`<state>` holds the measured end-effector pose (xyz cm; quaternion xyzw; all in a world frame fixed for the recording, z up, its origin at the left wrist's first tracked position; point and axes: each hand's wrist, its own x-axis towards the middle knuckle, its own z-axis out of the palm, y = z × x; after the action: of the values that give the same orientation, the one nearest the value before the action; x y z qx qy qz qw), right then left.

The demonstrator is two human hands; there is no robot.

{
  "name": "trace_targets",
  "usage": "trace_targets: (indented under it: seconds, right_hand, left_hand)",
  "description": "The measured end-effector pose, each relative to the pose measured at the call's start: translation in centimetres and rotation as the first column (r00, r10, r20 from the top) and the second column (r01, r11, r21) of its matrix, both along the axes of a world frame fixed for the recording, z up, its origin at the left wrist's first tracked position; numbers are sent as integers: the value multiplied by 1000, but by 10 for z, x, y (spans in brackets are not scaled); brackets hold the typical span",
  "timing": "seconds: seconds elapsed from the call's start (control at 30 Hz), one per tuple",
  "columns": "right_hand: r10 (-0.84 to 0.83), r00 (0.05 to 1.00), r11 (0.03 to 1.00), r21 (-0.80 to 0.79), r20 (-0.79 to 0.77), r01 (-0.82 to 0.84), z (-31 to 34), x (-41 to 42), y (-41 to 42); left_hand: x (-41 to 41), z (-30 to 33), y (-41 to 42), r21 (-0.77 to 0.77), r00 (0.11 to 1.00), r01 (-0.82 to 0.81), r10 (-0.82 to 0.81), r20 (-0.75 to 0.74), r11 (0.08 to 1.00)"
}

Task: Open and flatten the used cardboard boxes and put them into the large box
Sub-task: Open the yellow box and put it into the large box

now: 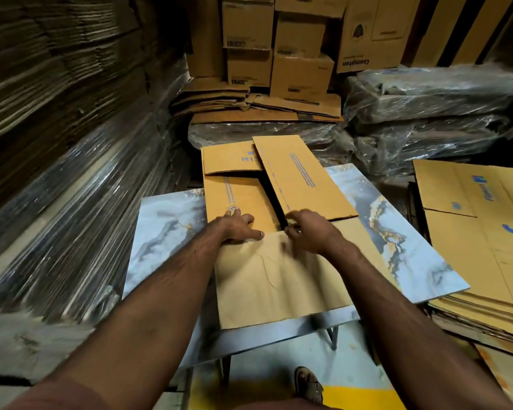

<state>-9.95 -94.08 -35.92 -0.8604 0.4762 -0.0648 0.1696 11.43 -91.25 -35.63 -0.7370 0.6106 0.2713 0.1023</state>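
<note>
A tan cardboard box point(273, 276) lies flat on a marble-patterned table point(166, 220). Its far flaps are spread out: the left flap point(237, 196) lies flat and the right flap point(302, 176) angles away to the right. My left hand point(239, 227) presses with straight fingers on the fold where the left flap meets the body. My right hand point(308, 232) has its fingers curled at the base of the right flap, at the slit between the flaps. Whether it pinches the cardboard I cannot tell. No large open box is visible.
A stack of flattened printed boxes point(480, 232) lies at the right. Plastic-wrapped cardboard bundles point(427, 113) sit behind the table and along the left wall point(71, 202). Assembled cartons point(302, 72) are stacked at the back. My sandalled foot point(308, 386) stands under the table's near edge.
</note>
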Motion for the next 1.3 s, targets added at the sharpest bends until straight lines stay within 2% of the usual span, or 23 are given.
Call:
trace_targets:
  seconds: [0.07, 0.1, 0.17, 0.23, 0.3, 0.37, 0.43, 0.5, 0.6, 0.73, 0.83, 1.0, 1.07, 1.17, 1.2, 1.27, 1.3]
  right_hand:
    - [5, 980, 1000, -15, 199, -2, 15, 19, -4]
    - [12, 958, 999, 30, 287, -22, 22, 30, -5]
    - [-59, 906, 972, 231, 418, -44, 23, 49, -7]
    - [-249, 872, 870, 493, 421, 10, 15, 62, -11]
    - [-345, 888, 797, 595, 305, 105, -4, 74, -21]
    - [-304, 936, 825, 541, 179, 164, -11, 89, -22]
    - [-226, 969, 930, 318, 98, 185, -6, 102, -20]
    - [-173, 981, 984, 60, 89, 168, 6, 105, -26]
    - [-219, 973, 959, -166, 79, 229, 20, 88, -63]
    - [-329, 944, 893, -328, -4, 309, 41, 41, -119]
    - [-350, 928, 905, -300, -127, 301, 45, 7, -154]
    - [-347, 891, 934, -189, -292, 302, 9, -42, -178]
    - [-330, 875, 943, -84, -355, 322, -11, -61, -179]
    - [-316, 910, 912, 179, -267, 369, -27, -75, -181]
    - [-315, 916, 902, 223, -247, 370, -29, -75, -181]
    - [-335, 903, 901, 187, -271, 390, -32, -72, -184]
    - [-363, 882, 907, 103, -299, 408, -33, -69, -188]
  left_hand:
    - [-4, -1, -3, 11, 1000, -13, 13, 22, 1000]
    - [-6, 0, -4, 12, 999, -15, 15, 33, 1000]
    - [-7, 0, -5, 4, 999, -18, 18, 47, 1000]
    - [-5, -2, -7, -19, 998, -27, 28, 50, 999]
    - [-2, -5, -8, -37, 997, -65, 67, 42, 997]
    - [0, -8, -6, -49, 989, -147, 148, 5, 988]
    - [2, -12, -4, -76, 969, -245, 243, -43, 966]
    - [5, -15, -4, -115, 941, -337, 329, -84, 934]
    - [11, -21, -7, -122, 912, -409, 401, -85, 904]
    - [17, -22, -20, -31, 906, -422, 422, -5, 906]
    - [13, -22, -37, -20, 873, -487, 487, 11, 873]
    - [5, -23, -67, -111, 789, -612, 614, -19, 783]
    - [7, -27, -75, -126, 768, -637, 640, -19, 760]
    - [13, -32, -91, -119, 754, -649, 656, 26, 751]
    - [13, -30, -96, -99, 746, -658, 664, 47, 746]
    - [13, -23, -106, -67, 723, -683, 686, 83, 727]
    - [12, -20, -111, -64, 707, -699, 702, 82, 712]
